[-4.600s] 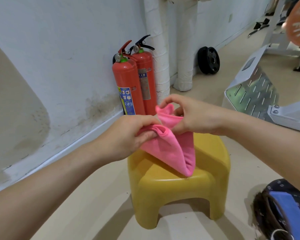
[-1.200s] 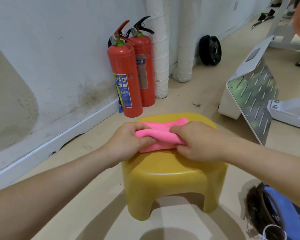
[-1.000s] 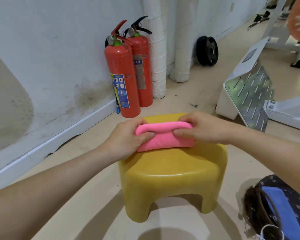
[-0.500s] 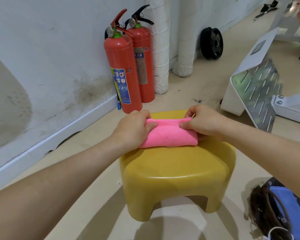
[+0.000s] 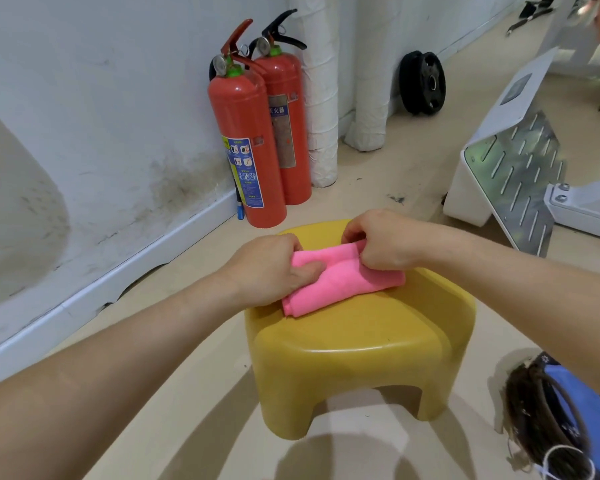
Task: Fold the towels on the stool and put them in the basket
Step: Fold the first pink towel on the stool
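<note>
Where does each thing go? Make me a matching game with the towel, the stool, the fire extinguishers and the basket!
Things:
1. pink towel
2. yellow stool
3. red fire extinguishers
4. basket

Places:
A. standing against the white wall
B. at the lower right, with a blue cloth inside
C. on the floor, under the towel
D. folded, gripped by the left hand and right hand

Pairs: 1-D, 2-C, 3-A, 4-B
</note>
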A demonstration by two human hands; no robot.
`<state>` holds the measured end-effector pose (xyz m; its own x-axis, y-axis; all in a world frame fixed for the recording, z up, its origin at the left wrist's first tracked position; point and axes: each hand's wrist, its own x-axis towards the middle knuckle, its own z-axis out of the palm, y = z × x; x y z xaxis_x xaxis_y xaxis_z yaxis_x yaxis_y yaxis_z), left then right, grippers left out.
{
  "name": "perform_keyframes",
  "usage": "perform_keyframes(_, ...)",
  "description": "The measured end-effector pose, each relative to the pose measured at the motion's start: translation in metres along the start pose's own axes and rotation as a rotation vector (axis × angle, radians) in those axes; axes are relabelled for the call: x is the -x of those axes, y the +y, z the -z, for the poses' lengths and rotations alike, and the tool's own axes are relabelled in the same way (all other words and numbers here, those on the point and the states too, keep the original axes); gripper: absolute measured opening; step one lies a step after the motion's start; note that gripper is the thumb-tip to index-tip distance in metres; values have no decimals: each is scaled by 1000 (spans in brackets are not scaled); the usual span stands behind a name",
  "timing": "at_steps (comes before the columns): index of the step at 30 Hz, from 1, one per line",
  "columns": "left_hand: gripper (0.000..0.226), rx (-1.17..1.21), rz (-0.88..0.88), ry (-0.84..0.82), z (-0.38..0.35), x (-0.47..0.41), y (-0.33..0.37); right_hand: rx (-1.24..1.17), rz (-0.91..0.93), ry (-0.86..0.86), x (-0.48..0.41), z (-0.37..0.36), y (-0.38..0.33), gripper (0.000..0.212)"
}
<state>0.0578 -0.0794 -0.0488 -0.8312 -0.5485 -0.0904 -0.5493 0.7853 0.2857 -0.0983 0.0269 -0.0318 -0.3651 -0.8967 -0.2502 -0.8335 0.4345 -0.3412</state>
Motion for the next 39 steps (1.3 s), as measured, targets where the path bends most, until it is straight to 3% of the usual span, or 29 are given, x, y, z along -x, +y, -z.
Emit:
perform_keyframes(2, 36, 66, -19, 52, -1, 7, 6, 53, 1, -29, 0, 0, -5, 43)
perform_keyframes(7, 36, 544, 27, 80, -6, 18, 0, 216, 29, -155, -2, 3, -17, 44)
perform_keyframes(12, 25, 818, -114, 166, -6, 27, -3, 206, -19, -323, 4, 12, -27, 33)
perform_keyframes(16, 23, 958, -140, 274, 6, 18, -9, -17, -35, -285, 5, 24, -28, 15)
perform_keyframes(20, 16, 1160, -20, 282, 28, -3, -9, -437, -73, -227, 8, 33, -38, 32)
perform_keyframes(21, 11, 1168, 9, 251, 34, -10, -6, -505, -85, -219, 11, 33, -39, 32)
perform_keyframes(23, 24, 1128, 2, 220, 41, -24, 4, -582, -111, -193, 19, 34, -39, 30)
perform_keyframes(27, 24, 1106, -155, 199, 40, -37, 39, -672, -197, -199, 58, 51, -23, 29)
perform_keyframes(32, 18, 922, -327, 154, 27, -24, 83, -515, -207, -117, 105, 59, -4, 55)
perform_keyframes(36, 20, 888, -445, 79, 26, -13, 122, -669, -95, -121, 127, 46, 14, 23)
perform_keyframes(39, 19, 873, -492, 20, 20, -7, 155, -906, -44, -155, 148, 43, 39, 31)
